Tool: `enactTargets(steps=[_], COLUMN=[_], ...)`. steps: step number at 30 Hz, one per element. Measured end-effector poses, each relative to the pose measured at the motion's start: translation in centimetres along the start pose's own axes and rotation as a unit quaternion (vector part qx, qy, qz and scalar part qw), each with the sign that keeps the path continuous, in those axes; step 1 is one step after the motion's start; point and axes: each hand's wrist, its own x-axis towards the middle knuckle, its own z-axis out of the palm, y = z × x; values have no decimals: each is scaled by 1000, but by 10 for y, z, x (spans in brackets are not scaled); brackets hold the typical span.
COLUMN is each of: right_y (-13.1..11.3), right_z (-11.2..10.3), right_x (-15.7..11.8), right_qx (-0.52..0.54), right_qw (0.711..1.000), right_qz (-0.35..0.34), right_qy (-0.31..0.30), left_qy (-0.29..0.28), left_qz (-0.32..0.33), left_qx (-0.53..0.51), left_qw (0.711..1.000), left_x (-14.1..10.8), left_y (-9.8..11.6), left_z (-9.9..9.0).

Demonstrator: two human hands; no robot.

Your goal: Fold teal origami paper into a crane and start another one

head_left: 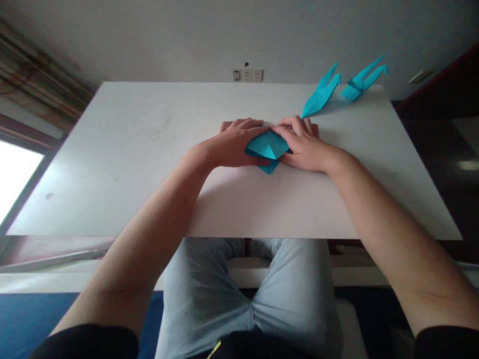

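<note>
White plaster wall with a row of power sockets (247,75) rises beyond your white table (123,164). Mid-table, your left hand (232,144) and your right hand (304,144) grasp a folded teal paper (268,147) from either side, fingers lying across it rather than clenched. Toward the table's far right corner lie a nearer teal origami crane (321,93), its tip just beside your right fingers (292,123), and a farther teal origami crane (362,82).
</note>
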Motion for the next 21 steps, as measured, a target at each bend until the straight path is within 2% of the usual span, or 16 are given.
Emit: enactTargets(steps=[6, 11, 17, 21], right_y=[-17, -17, -1, 5], right_z=[-5, -8, -19, -26], right_x=[0, -2, -3, -1], right_qx=[-23, -17, 28, 71], right_qw=[999, 1000, 997, 988], right_qz=[26, 13, -49, -123], right_qy=[-13, 14, 53, 63], left_qy=[15, 8, -1, -38], left_qz=[-35, -41, -46, -37], left_qx=[12, 24, 26, 41], left_qw=[999, 999, 999, 998], left_x=[-2, -3, -2, 0], left_y=[14, 19, 15, 7], left_z=[5, 8, 7, 10])
